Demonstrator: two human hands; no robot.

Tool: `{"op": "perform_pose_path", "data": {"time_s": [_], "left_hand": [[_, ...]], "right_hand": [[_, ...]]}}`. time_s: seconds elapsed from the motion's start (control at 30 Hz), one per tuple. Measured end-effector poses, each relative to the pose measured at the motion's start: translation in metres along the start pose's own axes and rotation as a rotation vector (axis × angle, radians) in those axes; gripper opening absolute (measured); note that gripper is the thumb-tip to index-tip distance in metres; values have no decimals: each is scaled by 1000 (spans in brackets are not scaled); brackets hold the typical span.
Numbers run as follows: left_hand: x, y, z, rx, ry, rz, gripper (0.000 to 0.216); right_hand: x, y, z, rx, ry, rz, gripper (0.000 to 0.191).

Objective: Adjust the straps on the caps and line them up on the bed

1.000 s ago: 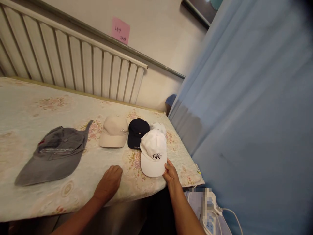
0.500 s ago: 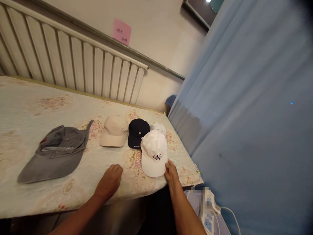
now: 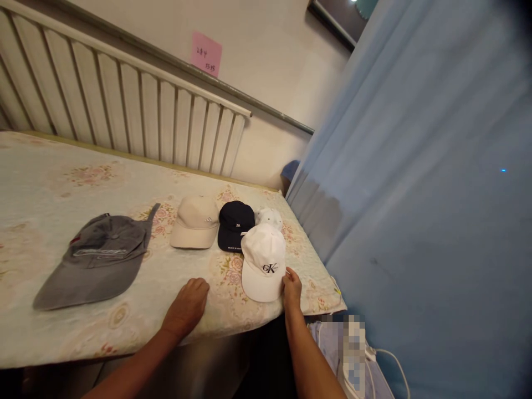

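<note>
A white baseball cap (image 3: 262,263) with dark "CK" letters faces me near the table's front edge. My right hand (image 3: 292,288) is closed on the right side of its brim. Behind it, partly covered, are a black cap (image 3: 236,221) and a white cap with small dark marks (image 3: 270,216). To the left sits a beige cap (image 3: 194,221), and farther left a larger grey cap (image 3: 100,257), its strap sticking up. My left hand (image 3: 189,302) rests on the table with fingers curled in, apart from every cap; no object shows in it.
A flower-patterned cover (image 3: 37,205) lies over the table. Behind it a white radiator (image 3: 145,111) lines the wall. A blue curtain (image 3: 394,194) hangs along the right. Below the table's right end are a power strip (image 3: 353,354) and a white cable (image 3: 394,360).
The white CK cap has shifted very slightly right, still in my right hand, whose fingers sit a little differently at the brim. My left hand and the other caps stay put.
</note>
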State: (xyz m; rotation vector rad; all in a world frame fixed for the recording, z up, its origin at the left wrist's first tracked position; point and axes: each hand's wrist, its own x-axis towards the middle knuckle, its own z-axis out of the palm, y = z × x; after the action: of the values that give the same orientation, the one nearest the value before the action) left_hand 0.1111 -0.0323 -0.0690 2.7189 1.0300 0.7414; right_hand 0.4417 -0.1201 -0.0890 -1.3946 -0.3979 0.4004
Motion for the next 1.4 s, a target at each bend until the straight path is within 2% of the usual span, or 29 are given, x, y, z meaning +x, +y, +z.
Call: {"op": "perform_pose_path", "data": {"time_s": [0.27,0.43,0.57,0.63,0.73,0.87,0.97,1.03,1.17,1.4], "left_hand": [[-1,-1,2,10,-7,1,19],[0,0,0,13,-15,-5,20],[-1,2,-1,0,-20,-24,19],[-2,3,-1,-10,-19,-33,19],[-4,6,-1,-8,-14,-55,19],[-5,7,-1,-4,-11,-73,19],[-6,8,-1,-18,-6,-77,19],[-7,8,-2,-31,1,-83,20],[-8,7,-3,-75,14,-98,21],[-11,3,-6,-233,16,-96,22]], "right_hand": [[-4,2,-3,-130,113,-53,37],[-12,-11,-5,-273,152,-119,35],[-31,-28,-2,-399,267,-237,34],[-50,-34,3,-435,269,-319,34],[-85,-36,17,-467,164,-437,28],[-130,-28,47,-501,-105,-560,22],[-150,-17,75,-541,-307,-622,23],[-157,-9,95,-577,-386,-649,24],[-164,5,120,-670,-423,-682,27],[-168,14,122,-807,-450,-757,23]]}}
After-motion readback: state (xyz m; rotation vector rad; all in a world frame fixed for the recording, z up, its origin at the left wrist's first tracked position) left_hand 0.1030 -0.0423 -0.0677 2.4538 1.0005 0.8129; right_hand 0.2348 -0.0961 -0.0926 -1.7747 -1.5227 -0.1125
